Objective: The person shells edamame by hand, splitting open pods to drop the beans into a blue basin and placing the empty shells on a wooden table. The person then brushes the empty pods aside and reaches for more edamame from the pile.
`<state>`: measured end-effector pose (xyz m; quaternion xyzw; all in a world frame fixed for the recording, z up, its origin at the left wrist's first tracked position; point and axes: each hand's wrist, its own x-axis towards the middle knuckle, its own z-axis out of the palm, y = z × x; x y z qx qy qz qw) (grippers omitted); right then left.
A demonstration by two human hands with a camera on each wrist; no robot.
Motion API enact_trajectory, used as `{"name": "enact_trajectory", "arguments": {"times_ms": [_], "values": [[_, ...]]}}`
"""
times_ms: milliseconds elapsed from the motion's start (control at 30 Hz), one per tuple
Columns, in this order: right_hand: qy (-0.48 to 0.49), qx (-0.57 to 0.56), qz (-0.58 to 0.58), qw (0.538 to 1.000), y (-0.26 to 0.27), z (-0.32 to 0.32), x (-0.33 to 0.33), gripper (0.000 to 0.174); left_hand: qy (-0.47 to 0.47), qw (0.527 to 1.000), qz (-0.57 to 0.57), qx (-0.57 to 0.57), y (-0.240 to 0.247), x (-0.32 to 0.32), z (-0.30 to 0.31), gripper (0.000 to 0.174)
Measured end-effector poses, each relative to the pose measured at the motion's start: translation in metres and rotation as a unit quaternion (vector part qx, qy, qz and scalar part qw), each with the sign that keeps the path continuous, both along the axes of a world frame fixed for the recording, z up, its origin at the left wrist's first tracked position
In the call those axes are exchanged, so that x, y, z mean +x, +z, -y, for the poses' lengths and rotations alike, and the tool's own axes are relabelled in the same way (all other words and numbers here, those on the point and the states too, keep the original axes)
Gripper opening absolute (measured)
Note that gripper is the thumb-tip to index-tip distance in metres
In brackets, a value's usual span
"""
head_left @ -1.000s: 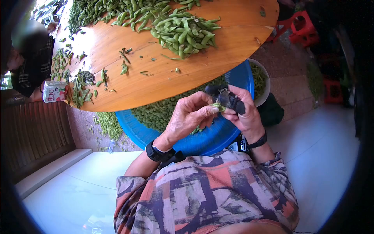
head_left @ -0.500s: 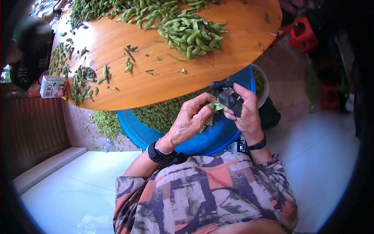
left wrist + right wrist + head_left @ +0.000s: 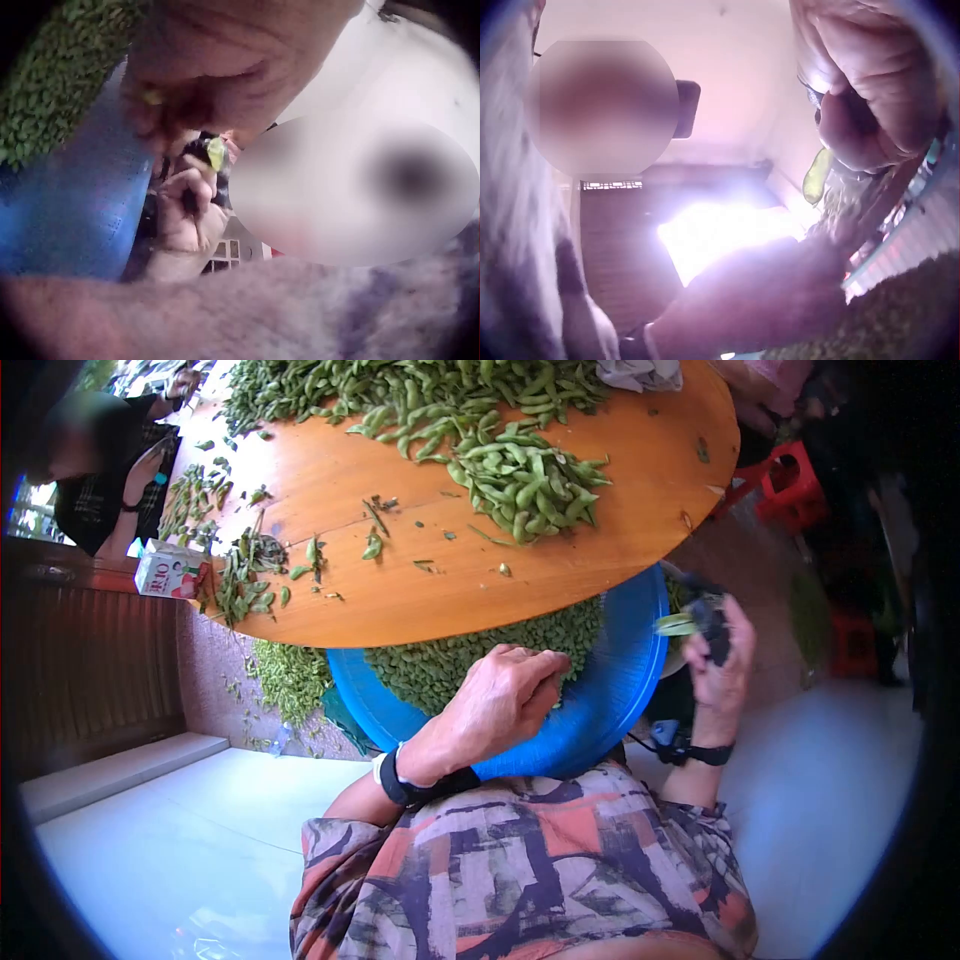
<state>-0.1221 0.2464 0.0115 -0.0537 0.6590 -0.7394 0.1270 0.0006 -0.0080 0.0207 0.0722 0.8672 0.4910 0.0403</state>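
My right hand (image 3: 725, 660), with black covers on some fingers, pinches a split green soybean pod (image 3: 676, 624) beyond the right rim of the blue basin (image 3: 640, 695). The pod also sticks out from the fingers in the right wrist view. Over the basin, my left hand (image 3: 500, 700) is turned back upward with its fingers curled under. Between its fingertips a small yellow-green bean (image 3: 153, 97) shows in the left wrist view. Shelled beans (image 3: 415, 675) lie heaped in the basin, below and beyond the left hand.
The round wooden table (image 3: 420, 605) overhangs the basin's far side. It carries a large heap of pods (image 3: 520, 485), scraps and a drink carton (image 3: 170, 572). More green pods (image 3: 290, 680) lie on the floor at left. Another person (image 3: 110, 480) sits at left; a red stool (image 3: 790, 485) stands at right.
Both hands were together at the pod over the basin. Now the right hand has moved off to the right with the pod, while the left stays over the basin, turned down and curled.
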Motion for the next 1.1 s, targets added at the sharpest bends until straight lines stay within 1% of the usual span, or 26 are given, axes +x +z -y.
{"name": "enact_trajectory", "arguments": {"times_ms": [33, 67, 100, 133, 167, 200, 233, 267, 300, 367, 400, 433, 500, 533, 600, 633, 667, 700, 767, 800, 833, 900, 967, 1033, 1100], "values": [[-0.042, -0.003, -0.059, 0.997, 0.007, -0.005, -0.007, 0.067, 0.005, 1.000, -0.003, -0.004, 0.004, 0.000, 0.001, 0.025], [-0.094, -0.015, -0.019, 0.995, -0.004, -0.026, -0.021, 0.046, 0.057, 0.993, -0.097, -0.023, 0.007, -0.001, 0.001, 0.028], [-0.069, 0.106, -0.075, 0.989, -0.016, -0.050, -0.032, 0.026, 0.107, 0.975, -0.188, -0.042, 0.010, -0.001, 0.003, 0.032], [-0.078, 0.252, -0.128, 0.956, -0.016, -0.054, -0.036, 0.023, 0.045, 0.963, -0.220, -0.148, 0.007, -0.005, 0.010, 0.048], [-0.086, 0.391, -0.180, 0.898, -0.014, -0.054, -0.039, 0.023, 0.048, 0.961, -0.222, -0.155, 0.006, -0.007, 0.011, 0.048], [-0.082, 0.385, -0.184, 0.901, -0.011, -0.051, -0.038, 0.023, 0.045, 0.958, -0.195, -0.204, 0.005, -0.011, 0.007, 0.057], [-0.081, 0.367, -0.158, 0.913, -0.010, -0.049, -0.035, 0.025, 0.041, 0.952, -0.166, -0.252, 0.003, -0.013, 0.006, 0.066], [-0.080, 0.349, -0.131, 0.924, -0.010, -0.049, -0.032, 0.027, 0.024, 0.949, -0.141, -0.282, -0.004, -0.014, 0.007, 0.080], [-0.078, 0.343, -0.133, 0.927, -0.014, -0.051, -0.032, 0.027, 0.027, 0.947, -0.141, -0.288, -0.004, -0.015, 0.010, 0.080], [-0.101, 0.345, -0.079, 0.930, -0.024, -0.060, -0.035, 0.028, 0.034, 0.937, -0.126, -0.323, -0.004, -0.015, 0.019, 0.084], [-0.103, 0.369, -0.070, 0.921, -0.021, -0.059, -0.034, 0.030, 0.039, 0.926, -0.116, -0.357, -0.004, -0.013, 0.027, 0.092], [-0.102, 0.366, -0.070, 0.922, -0.016, -0.057, -0.033, 0.030, 0.040, 0.925, -0.116, -0.360, -0.006, -0.010, 0.038, 0.092], [-0.107, 0.341, 0.006, 0.934, -0.008, -0.054, -0.031, 0.031, 0.121, 0.897, -0.090, -0.416, -0.008, -0.006, 0.060, 0.097], [-0.109, 0.338, 0.008, 0.935, -0.013, -0.055, -0.033, 0.031, 0.137, 0.890, -0.089, -0.425, -0.006, -0.003, 0.067, 0.099], [-0.104, 0.329, -0.051, 0.937, -0.028, -0.060, -0.037, 0.029, 0.142, 0.885, -0.090, -0.433, -0.006, -0.004, 0.064, 0.098], [-0.103, 0.328, -0.050, 0.938, -0.030, -0.059, -0.038, 0.029, 0.150, 0.881, -0.091, -0.440, -0.006, -0.005, 0.061, 0.098], [-0.079, 0.344, -0.063, 0.933, -0.032, -0.057, -0.039, 0.027, 0.135, 0.892, -0.104, -0.419, -0.007, -0.009, 0.054, 0.095], [-0.057, 0.361, -0.075, 0.928, -0.032, -0.056, -0.039, 0.026, 0.134, 0.892, -0.104, -0.419, -0.007, -0.015, 0.048, 0.095], [-0.060, 0.342, -0.065, 0.936, -0.025, -0.047, -0.037, 0.025, 0.098, 0.913, -0.116, -0.380, -0.004, -0.027, 0.035, 0.091], [-0.062, 0.321, -0.054, 0.944, -0.022, -0.044, -0.036, 0.024, 0.102, 0.911, -0.116, -0.382, -0.008, -0.031, 0.033, 0.089], [-0.063, 0.321, -0.055, 0.943, -0.022, -0.045, -0.036, 0.024, 0.101, 0.911, -0.117, -0.382, -0.010, -0.032, 0.034, 0.089], [-0.085, 0.325, -0.066, 0.940, -0.024, -0.049, -0.032, 0.025, 0.091, 0.894, -0.115, -0.423, -0.011, -0.031, 0.040, 0.087], [-0.081, 0.323, -0.067, 0.941, -0.031, -0.060, -0.030, 0.025, 0.089, 0.897, -0.104, -0.421, -0.007, -0.021, 0.048, 0.086], [-0.076, 0.319, -0.066, 0.942, -0.027, -0.057, -0.029, 0.025, 0.113, 0.892, -0.070, -0.432, -0.002, -0.011, 0.058, 0.084], [-0.064, 0.347, -0.094, 0.931, -0.017, -0.047, -0.024, 0.025, 0.116, 0.890, -0.047, -0.439, -0.001, -0.005, 0.071, 0.084]]}}
